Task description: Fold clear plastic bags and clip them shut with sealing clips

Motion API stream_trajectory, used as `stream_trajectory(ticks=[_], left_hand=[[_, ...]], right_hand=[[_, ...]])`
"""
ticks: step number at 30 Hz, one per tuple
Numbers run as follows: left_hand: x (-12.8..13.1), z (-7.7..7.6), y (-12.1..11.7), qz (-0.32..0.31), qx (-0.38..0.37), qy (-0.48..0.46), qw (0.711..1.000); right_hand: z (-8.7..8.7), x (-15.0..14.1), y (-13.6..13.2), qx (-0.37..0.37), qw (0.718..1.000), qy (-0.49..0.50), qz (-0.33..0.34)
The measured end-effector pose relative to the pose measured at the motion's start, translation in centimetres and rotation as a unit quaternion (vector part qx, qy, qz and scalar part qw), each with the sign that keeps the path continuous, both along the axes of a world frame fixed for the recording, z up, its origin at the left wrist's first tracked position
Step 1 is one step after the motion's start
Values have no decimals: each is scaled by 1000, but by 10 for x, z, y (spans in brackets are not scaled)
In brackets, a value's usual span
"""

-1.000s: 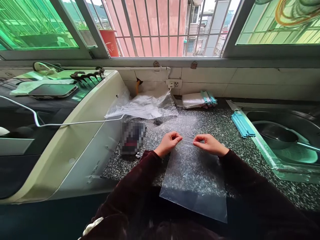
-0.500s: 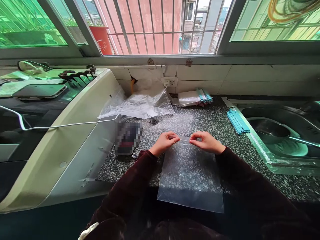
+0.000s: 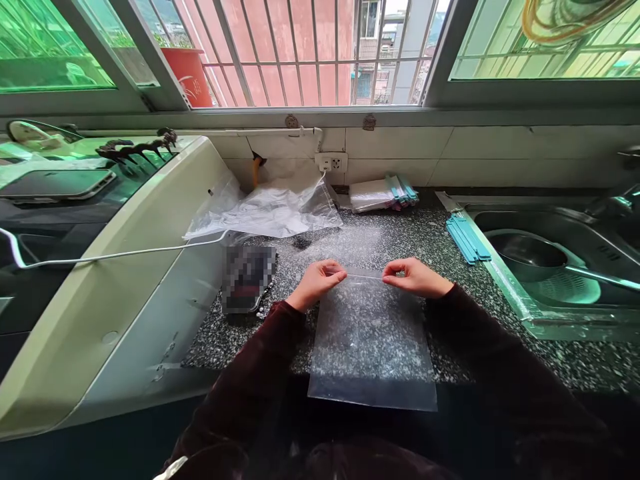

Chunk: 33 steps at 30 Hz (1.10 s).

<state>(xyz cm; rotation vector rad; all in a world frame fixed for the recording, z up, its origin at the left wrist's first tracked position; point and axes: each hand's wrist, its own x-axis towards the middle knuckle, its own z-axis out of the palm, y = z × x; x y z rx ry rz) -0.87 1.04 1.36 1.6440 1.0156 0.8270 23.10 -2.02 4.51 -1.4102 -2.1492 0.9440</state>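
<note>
A clear plastic bag hangs flat between my hands, its lower edge past the counter's front edge. My left hand pinches the bag's top edge near the left corner, thumb against fingers. At the other end of that edge, my right hand pinches it the same way. A strip of the top edge shows between the two hands. Left of my left hand lies a dark phone-like object, its face blurred out.
Crumpled clear plastic bags lie at the back by the wall socket. A stack of flat packs with blue strips is beside them. More blue strips rest by the sink, which holds a pan. A white cable crosses on the left.
My hands have moved further apart along the bag's top edge, so more of that edge shows between them. The whole view has shifted slightly.
</note>
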Motion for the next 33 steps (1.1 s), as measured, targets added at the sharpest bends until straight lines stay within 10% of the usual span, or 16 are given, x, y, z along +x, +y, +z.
stream_trajectory(ticks=[7, 13, 21, 33], left_hand=[[13, -1, -9, 0, 312, 200, 929], [19, -3, -10, -81, 274, 175, 942], [3, 4, -3, -25, 254, 185, 949], [8, 5, -7, -54, 188, 156, 968]], right_hand=[[-9, -13, -3, 122, 988, -81, 39], [-11, -18, -2, 143, 984, -94, 46], [4, 15, 3, 22, 999, -39, -26], [0, 6, 2, 61, 998, -3, -32]])
